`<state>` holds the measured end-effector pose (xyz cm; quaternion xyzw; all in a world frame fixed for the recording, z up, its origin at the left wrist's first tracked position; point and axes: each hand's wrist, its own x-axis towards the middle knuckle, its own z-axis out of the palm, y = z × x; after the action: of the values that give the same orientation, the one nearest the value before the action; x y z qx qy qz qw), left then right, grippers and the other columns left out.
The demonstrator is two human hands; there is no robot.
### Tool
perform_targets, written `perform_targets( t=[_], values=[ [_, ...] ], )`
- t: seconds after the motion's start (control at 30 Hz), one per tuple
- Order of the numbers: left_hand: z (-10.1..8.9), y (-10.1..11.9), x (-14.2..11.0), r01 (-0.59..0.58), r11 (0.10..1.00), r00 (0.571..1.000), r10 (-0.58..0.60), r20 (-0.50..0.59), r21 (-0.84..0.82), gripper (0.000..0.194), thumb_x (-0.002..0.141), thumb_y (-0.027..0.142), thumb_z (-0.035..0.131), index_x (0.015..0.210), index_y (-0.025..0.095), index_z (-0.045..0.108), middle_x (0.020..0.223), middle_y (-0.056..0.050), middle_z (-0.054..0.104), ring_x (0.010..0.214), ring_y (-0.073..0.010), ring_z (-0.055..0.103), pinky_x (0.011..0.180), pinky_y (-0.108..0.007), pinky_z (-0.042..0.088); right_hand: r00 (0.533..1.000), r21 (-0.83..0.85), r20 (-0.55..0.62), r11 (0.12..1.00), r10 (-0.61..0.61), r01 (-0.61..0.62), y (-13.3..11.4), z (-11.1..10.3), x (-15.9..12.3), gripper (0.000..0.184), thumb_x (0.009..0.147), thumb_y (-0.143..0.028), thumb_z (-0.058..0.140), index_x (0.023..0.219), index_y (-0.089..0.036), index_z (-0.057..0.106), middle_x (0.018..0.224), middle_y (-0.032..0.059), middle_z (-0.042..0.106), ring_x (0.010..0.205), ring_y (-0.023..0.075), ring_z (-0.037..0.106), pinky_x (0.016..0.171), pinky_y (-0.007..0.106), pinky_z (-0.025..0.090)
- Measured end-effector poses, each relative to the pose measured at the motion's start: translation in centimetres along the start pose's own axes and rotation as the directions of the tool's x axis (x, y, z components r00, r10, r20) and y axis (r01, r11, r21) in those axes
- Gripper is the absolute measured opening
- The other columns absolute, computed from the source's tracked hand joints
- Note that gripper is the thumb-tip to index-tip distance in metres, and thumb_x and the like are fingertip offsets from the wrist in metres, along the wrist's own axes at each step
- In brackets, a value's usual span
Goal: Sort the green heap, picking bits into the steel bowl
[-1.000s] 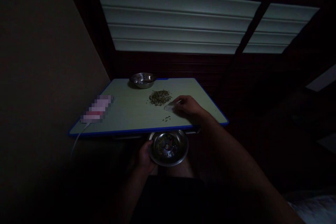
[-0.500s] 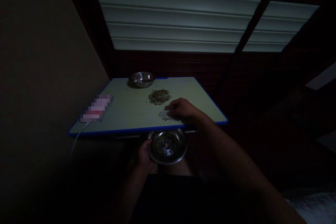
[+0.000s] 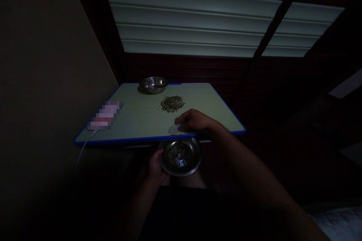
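Observation:
My left hand (image 3: 156, 166) grips the left rim of a metal bowl (image 3: 195, 163), holding it just below the table's front edge. Small bits and reflections show inside that bowl. On the table (image 3: 135, 116), my right hand (image 3: 194, 120) is closed on a thin, pale, translucent scraper-like piece (image 3: 173, 129), pressed flat close to the blue front edge. A few small grains lie at the piece's front. Farther back lies a loose pile of small greenish-brown grains (image 3: 172, 103), apart from my hand.
A second metal bowl (image 3: 154, 86) stands at the table's back left. A blurred pink object (image 3: 105, 115) with a white cable (image 3: 83, 148) hanging over the edge lies at the left. Wall and slatted panels rise beyond the table.
My right hand has drawn the pale piece toward me, to the front edge, and a few grains have moved with it. The left hand and its bowl have hardly moved.

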<state>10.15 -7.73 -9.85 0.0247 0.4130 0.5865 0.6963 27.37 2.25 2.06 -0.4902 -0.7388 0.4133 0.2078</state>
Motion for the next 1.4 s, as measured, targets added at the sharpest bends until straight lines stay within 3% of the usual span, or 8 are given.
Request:
perform_targets(
  t=[0.47,0.6,0.7,0.8,0.87,1.07,1.23,1.4],
  values=[
    [0.3,0.0,-0.2,0.026,1.000,0.999,-0.026,-0.024,-0.010,0.015,0.070,0.020,0.059,0.074,0.013,0.071,0.070,-0.008,0.074,0.068,-0.0215,0.069,0.065,-0.032,0.055,0.992,0.112,0.123,0.993,0.012,-0.026,-0.1,-0.5,-0.5,0.030,0.064,-0.015,0.076,0.093,-0.013,0.071,0.062,-0.0023,0.064,0.054,0.0081,0.052,0.057,0.022,0.043],
    [0.2,0.0,-0.1,0.016,1.000,0.999,-0.015,-0.039,0.004,0.013,0.069,0.020,0.060,0.072,0.014,0.071,0.068,-0.007,0.073,0.066,-0.0208,0.068,0.064,-0.031,0.055,0.998,0.225,-0.064,0.974,-0.008,0.022,0.4,-1.5,0.9,0.022,0.063,-0.014,0.070,0.084,-0.014,0.066,0.067,-0.0006,0.065,0.057,0.0091,0.054,0.056,0.021,0.042],
    [0.3,0.0,-0.2,0.012,1.000,0.999,-0.012,-0.045,0.000,0.012,0.069,0.020,0.060,0.071,0.013,0.070,0.067,-0.007,0.072,0.063,-0.0201,0.067,0.062,-0.030,0.055,0.954,0.110,-0.292,0.989,-0.063,0.099,1.3,-2.0,2.6,0.010,0.062,-0.015,0.067,0.070,-0.014,0.061,0.065,-0.0016,0.062,0.058,0.0084,0.051,0.056,0.020,0.039],
    [0.4,0.1,-0.3,0.033,0.999,0.998,-0.033,-0.055,0.005,0.013,0.070,0.020,0.059,0.070,0.014,0.070,0.066,-0.007,0.072,0.063,-0.0203,0.067,0.061,-0.030,0.055,0.909,0.008,-0.394,0.988,-0.139,0.154,2.6,-1.8,3.9,0.006,0.063,-0.016,0.063,0.067,-0.016,0.060,0.063,-0.0022,0.060,0.060,0.0091,0.050,0.057,0.021,0.038],
    [0.5,0.1,-0.4,0.043,0.999,0.997,-0.043,-0.066,0.007,0.014,0.070,0.020,0.058,0.069,0.013,0.070,0.065,-0.008,0.072,0.062,-0.0199,0.067,0.060,-0.030,0.055,0.891,-0.066,-0.408,0.980,-0.200,0.190,3.4,-1.3,4.5,0.005,0.063,-0.013,0.061,0.066,-0.016,0.060,0.064,-0.0019,0.061,0.061,0.0096,0.051,0.061,0.022,0.039],
    [0.8,0.2,-0.6,0.043,0.999,0.997,-0.043,-0.058,-0.006,0.014,0.069,0.019,0.058,0.071,0.013,0.071,0.066,-0.008,0.072,0.068,-0.0226,0.069,0.066,-0.032,0.056,0.861,-0.075,-0.472,0.981,-0.191,0.176,4.4,-0.5,4.6,0.007,0.071,-0.020,0.061,0.070,-0.015,0.065,0.064,-0.0001,0.063,0.062,0.0117,0.053,0.061,0.024,0.041],
    [0.6,0.1,-0.6,0.035,0.999,0.998,-0.035,-0.053,-0.003,0.013,0.069,0.020,0.059,0.069,0.014,0.070,0.066,-0.008,0.073,0.064,-0.0211,0.068,0.062,-0.031,0.055,0.801,-0.164,-0.525,0.958,-0.288,0.237,4.7,-0.7,4.4,0.014,0.073,-0.019,0.058,0.078,-0.016,0.070,0.075,0.0017,0.070,0.071,0.0138,0.061,0.071,0.025,0.046],
    [0.7,0.0,-0.7,0.029,1.000,0.999,-0.029,-0.044,-0.011,0.012,0.068,0.019,0.059,0.066,0.015,0.069,0.061,-0.007,0.071,0.060,-0.0197,0.067,0.058,-0.029,0.054,0.791,-0.244,-0.520,0.944,-0.321,0.223,4.8,-0.6,4.4,0.017,0.075,-0.018,0.059,0.083,-0.017,0.073,0.081,0.0041,0.074,0.073,0.0154,0.064,0.074,0.027,0.047]
  ],
)
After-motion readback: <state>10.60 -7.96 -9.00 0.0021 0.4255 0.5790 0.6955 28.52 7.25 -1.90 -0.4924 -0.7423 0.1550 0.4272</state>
